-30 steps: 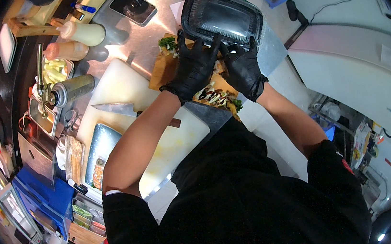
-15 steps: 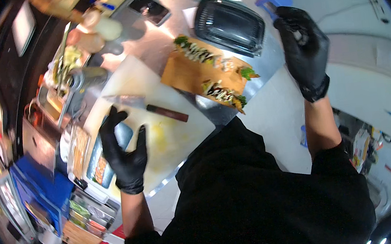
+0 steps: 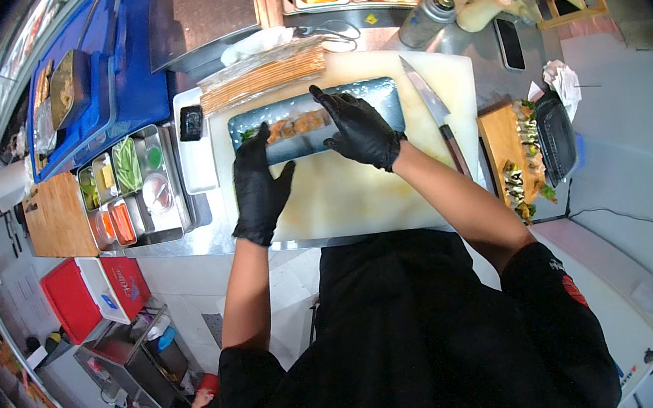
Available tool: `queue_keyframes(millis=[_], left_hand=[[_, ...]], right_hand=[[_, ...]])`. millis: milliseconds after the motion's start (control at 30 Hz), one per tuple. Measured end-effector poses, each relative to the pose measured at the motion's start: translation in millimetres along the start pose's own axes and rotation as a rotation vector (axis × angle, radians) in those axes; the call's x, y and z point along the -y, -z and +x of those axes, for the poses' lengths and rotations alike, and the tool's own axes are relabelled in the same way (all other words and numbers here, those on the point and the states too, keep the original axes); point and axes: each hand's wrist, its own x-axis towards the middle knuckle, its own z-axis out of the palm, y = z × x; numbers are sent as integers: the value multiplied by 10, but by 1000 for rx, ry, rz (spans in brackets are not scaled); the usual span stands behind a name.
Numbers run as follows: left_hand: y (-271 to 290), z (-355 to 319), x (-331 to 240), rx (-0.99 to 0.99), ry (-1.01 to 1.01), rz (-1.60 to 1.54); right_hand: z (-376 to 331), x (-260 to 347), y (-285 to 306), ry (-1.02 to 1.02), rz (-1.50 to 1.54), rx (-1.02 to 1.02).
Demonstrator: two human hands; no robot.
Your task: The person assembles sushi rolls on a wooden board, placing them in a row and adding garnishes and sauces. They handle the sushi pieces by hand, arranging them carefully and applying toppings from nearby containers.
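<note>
Sushi lies in a row on a long dark rectangular plate at the far side of the white cutting board. Left hand, black-gloved, grips the plate's near-left corner; right hand rests spread-fingered on it, touching the roll. At two o'clock a knife lies on the board. Bamboo mat sits at eleven, steel ingredient tins at nine, wooden board with rolls at three.
</note>
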Motion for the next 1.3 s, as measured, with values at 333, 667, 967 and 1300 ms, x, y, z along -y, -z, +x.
queue_keyframes(millis=[333,667,967,1300], left_hand=[[-586,696,303,309,-190,-23],[-558,681,418,339,-246,-28],[-355,627,56,148,-150,-133],[-1180,844,-2665,391,-681,-478]], right_hand=[[199,-169,-442,-99,15,66],[178,-187,-427,-139,111,24],[-281,-271,-87,-349,475,-354],[-2968,-59,2290,-838,-9,-636]])
